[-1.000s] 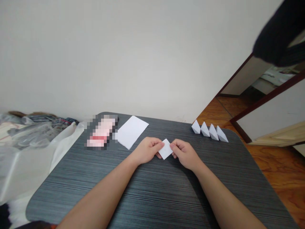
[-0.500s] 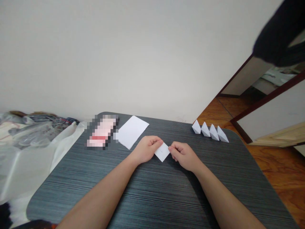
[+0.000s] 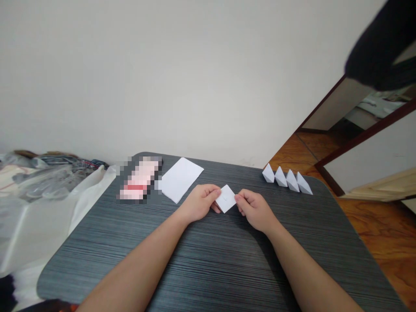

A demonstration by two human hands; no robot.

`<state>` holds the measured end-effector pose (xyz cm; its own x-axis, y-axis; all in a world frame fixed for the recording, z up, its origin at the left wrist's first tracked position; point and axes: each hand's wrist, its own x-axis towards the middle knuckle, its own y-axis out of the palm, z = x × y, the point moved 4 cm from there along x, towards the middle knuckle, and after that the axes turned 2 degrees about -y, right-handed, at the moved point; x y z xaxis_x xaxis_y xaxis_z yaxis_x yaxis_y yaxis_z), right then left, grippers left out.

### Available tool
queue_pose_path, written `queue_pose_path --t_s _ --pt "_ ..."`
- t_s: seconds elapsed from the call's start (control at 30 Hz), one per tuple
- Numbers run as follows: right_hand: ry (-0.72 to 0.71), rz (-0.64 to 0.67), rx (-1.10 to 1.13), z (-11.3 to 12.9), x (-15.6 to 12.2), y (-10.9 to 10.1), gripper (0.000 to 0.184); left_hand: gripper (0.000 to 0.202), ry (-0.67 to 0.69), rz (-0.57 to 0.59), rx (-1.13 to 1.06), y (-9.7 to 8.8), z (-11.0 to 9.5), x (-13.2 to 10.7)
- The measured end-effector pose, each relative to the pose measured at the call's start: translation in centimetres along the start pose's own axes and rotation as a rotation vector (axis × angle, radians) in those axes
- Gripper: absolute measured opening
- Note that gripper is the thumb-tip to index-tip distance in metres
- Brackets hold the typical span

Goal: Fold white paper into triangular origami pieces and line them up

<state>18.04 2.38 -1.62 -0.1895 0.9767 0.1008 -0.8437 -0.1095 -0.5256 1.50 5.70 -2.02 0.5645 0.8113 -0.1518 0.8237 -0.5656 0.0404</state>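
A small white folded paper square (image 3: pixel 226 199) is held between my hands, turned so its corners point up, down and to the sides. My left hand (image 3: pixel 202 203) pinches its left corner, thumb on top and fingers beneath. The right corner is pinched between thumb and fingers of my right hand (image 3: pixel 255 209). Faint crease lines show near the middle of the square. Several white folded paper pieces with pointed tops (image 3: pixel 280 177) stand in a slanting row at the far right of the table.
White paper sheets (image 3: pixel 182 180) lie on the dark wood-grain table (image 3: pixel 208 268), left of my hands. Beside them is a pixelated pinkish object (image 3: pixel 138 180). Plastic-covered things (image 3: pixel 52 182) are heaped left of the table. A pale wall (image 3: pixel 195 86) rises behind it.
The paper square has shifted slightly right and up. My left hand now grips its left corner rather than its upper left edge, and my right hand moved a little right.
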Motion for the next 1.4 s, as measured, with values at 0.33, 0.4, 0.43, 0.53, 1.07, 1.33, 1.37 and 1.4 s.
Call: queue_pose_path --t_s 0.33,0.4,0.43,0.53,1.07,1.33,1.37,1.4 --pt "0.007 -0.055 -0.006 0.0 -0.1 -0.4 0.032 0.031 -0.001 0.011 -0.07 0.2 0.0 0.0" --pt "0.009 -0.06 -0.005 -0.1 -0.1 -0.4 0.032 0.031 -0.003 0.011 -0.075 0.2 0.0 0.0" --pt "0.01 -0.058 -0.004 -0.1 0.0 -0.4 0.032 0.031 -0.003 0.012 -0.076 0.2 0.0 0.0" --pt "0.013 -0.05 0.004 -0.2 0.0 -0.4 0.032 0.031 -0.005 0.033 -0.084 0.2 -0.1 0.0" --pt "-0.09 0.076 0.244 -0.7 -0.3 0.9 0.034 0.032 0.016 0.01 -0.021 0.1 -0.4 -0.2" --pt "-0.209 0.028 0.147 -0.1 -0.2 0.5 0.023 0.037 0.003 0.037 -0.008 0.1 0.1 -0.2" --pt "-0.213 0.021 0.141 0.0 -0.2 0.4 0.023 0.037 0.001 0.043 -0.014 0.1 0.1 -0.2" --pt "-0.215 0.016 0.136 0.1 -0.2 0.4 0.021 0.038 0.0 0.047 -0.02 0.1 0.1 -0.2"
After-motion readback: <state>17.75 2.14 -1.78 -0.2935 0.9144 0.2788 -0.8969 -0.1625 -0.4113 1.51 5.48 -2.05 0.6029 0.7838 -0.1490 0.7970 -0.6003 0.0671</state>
